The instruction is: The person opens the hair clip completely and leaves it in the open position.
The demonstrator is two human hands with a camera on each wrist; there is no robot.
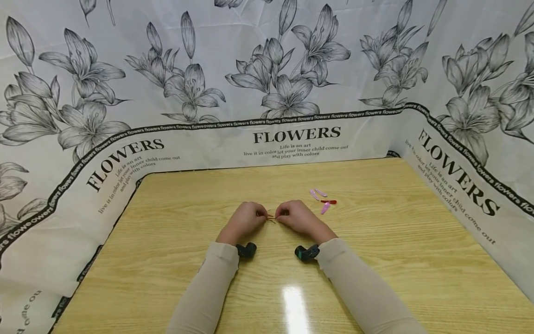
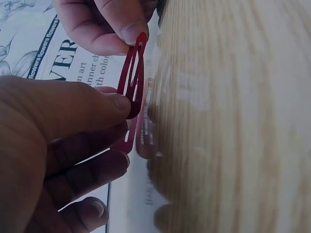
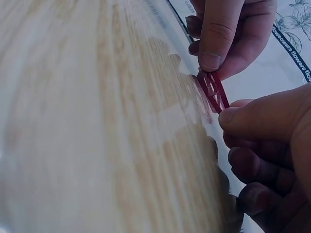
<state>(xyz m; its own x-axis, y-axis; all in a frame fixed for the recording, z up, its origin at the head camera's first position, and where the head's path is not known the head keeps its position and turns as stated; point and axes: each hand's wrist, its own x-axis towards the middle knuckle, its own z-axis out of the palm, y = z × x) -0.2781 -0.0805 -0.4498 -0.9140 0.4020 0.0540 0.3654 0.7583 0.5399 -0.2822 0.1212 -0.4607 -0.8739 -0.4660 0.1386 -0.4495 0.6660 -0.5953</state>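
Note:
A red snap hair clip [image 2: 132, 77] is held between both hands, low over the table. My left hand [image 1: 247, 220] pinches one end between thumb and fingers. My right hand [image 1: 299, 217] pinches the opposite end, its thumb [image 3: 233, 116] pressed at the tip. The clip's slotted frame and inner strip show as separate thin bars in the right wrist view. Under the left thumb, a further dark red slotted piece [image 2: 127, 141] rests against the fingers; where it joins is hidden. In the head view the clip appears only as thin strips.
Several hair clips lie right of my right hand: a red one [image 1: 329, 202], a pink one [image 1: 326, 208] and lilac ones [image 1: 321, 192]. The glossy wooden table [image 1: 167, 260] meets flower-printed cloth [image 1: 292, 139] at its back and sides.

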